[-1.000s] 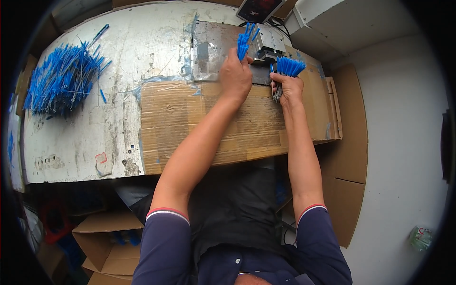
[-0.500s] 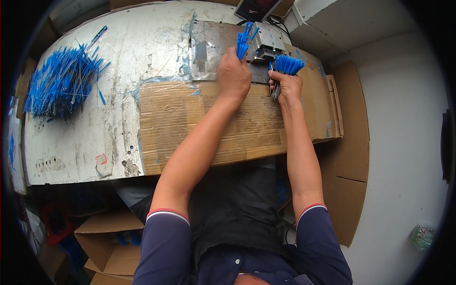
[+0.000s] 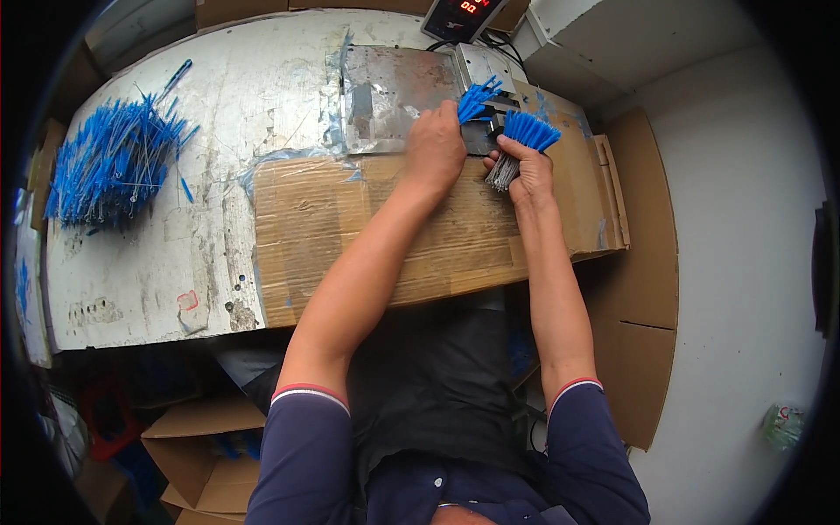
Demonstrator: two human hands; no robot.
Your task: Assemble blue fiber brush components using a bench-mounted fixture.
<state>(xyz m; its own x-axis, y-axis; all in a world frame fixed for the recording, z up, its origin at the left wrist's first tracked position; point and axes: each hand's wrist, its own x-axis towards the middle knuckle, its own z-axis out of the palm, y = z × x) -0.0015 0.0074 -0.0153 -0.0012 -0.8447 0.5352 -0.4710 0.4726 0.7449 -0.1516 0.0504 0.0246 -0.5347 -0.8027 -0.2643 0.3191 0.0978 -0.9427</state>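
Over the far edge of the cardboard sheet, my left hand (image 3: 435, 150) is closed round a small bunch of thin wire brushes with blue bristles (image 3: 478, 100). Their blue ends lean to the right. Close beside it, my right hand (image 3: 532, 172) grips a thicker bundle of the same wire brushes (image 3: 530, 131), blue ends fanned up and away, bare wire stems poking out below the thumb. The two bunches are nearly touching. Just behind them stands a metal fixture (image 3: 481, 63), partly hidden by the brushes. A large heap of wire brushes (image 3: 114, 162) lies at the table's far left.
A worn white table (image 3: 184, 254) carries a taped cardboard sheet (image 3: 350, 236) and a metal plate (image 3: 394, 83). A dark box with a lit red display (image 3: 466, 13) stands behind the fixture. Open cardboard boxes (image 3: 206, 437) sit below left; a wall (image 3: 744, 219) rises at right.
The left hand's bunch has tipped from upright to leaning right, toward the right hand's bundle. The right bundle has tilted too, showing more wire stems. The view has shifted slightly.
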